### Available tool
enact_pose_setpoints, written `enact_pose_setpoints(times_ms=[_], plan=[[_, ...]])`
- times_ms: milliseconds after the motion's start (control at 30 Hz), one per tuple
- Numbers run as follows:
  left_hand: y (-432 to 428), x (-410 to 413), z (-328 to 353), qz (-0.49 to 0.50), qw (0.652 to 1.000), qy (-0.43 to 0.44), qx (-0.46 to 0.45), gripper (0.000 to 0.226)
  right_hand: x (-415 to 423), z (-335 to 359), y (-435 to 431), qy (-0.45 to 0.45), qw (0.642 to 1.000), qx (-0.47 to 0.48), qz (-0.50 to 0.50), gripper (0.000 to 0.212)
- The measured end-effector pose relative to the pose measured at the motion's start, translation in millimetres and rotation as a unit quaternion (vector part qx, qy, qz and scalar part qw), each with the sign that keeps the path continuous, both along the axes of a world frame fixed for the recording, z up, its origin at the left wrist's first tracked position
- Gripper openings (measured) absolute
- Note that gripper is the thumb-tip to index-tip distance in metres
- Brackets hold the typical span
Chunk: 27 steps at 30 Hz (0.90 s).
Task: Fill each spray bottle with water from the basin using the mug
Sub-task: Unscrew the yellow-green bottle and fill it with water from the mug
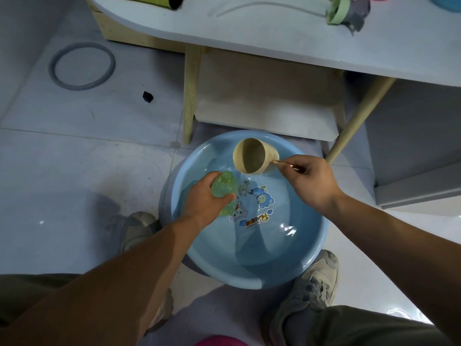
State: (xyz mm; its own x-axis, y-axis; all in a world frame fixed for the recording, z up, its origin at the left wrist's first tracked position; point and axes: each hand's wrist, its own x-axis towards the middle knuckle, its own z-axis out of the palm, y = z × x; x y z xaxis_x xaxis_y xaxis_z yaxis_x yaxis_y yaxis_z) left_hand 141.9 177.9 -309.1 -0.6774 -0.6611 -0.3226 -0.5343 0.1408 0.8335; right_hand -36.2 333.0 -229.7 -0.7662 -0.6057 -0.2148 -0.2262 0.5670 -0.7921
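The spray bottle, green and see-through, is at centre frame in the person's left grip. The fingers curl round its body and hold it tilted above the water in the blue basin. Just to its upper right the beige mug is tipped on its side, mouth turned toward the person, low over the water. The right grip pinches the mug's thin handle between thumb and fingers. The basin stands on the tiled floor between two grey shoes, below a white surface on wooden legs across the top of the frame. A grey ring lies on the floor at upper left.
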Motion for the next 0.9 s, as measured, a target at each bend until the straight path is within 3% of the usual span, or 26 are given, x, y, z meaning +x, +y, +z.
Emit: enact_pose_setpoints(times_ms=[100, 200, 333, 433, 567, 767, 900], plan=[[-0.6, -1.0, 1.6, -0.002, 1.0, 0.006, -0.01, 0.047, -4.7, 0.1, 4.7, 0.07, 0.997, 0.025, 0.033, 0.014], [-1.2, -2.4, 4.5, 0.001, 1.0, 0.005, -0.015, 0.048, -7.6, -0.9, 8.4, 0.204, 0.971, 0.075, 0.104, 0.019], [-1.3, -0.9, 6.5, 0.004, 1.0, 0.019, -0.015, 0.045, -11.2, -8.8, 12.3, 0.287, 0.939, 0.105, 0.159, 0.017], [-2.9, 1.5, 7.1, 0.001, 0.999, 0.022, -0.026, 0.045, -12.7, -19.7, 15.8, 0.29, 0.924, 0.173, 0.18, 0.032], [-6.4, -0.1, 13.2, -0.003, 0.999, 0.016, -0.047, 0.05, -6.6, -32.1, 18.0, 0.26, 0.924, 0.219, 0.175, 0.024], [-8.1, -8.7, 33.3, -0.011, 0.998, 0.032, -0.046, 0.048, 1.3, -41.3, 18.3, 0.172, 0.928, 0.291, 0.155, 0.03], [-9.5, -16.0, 45.7, -0.023, 0.998, 0.05, -0.044, 0.049, -2.8, -44.2, 16.5, 0.162, 0.918, 0.329, 0.15, 0.034]])
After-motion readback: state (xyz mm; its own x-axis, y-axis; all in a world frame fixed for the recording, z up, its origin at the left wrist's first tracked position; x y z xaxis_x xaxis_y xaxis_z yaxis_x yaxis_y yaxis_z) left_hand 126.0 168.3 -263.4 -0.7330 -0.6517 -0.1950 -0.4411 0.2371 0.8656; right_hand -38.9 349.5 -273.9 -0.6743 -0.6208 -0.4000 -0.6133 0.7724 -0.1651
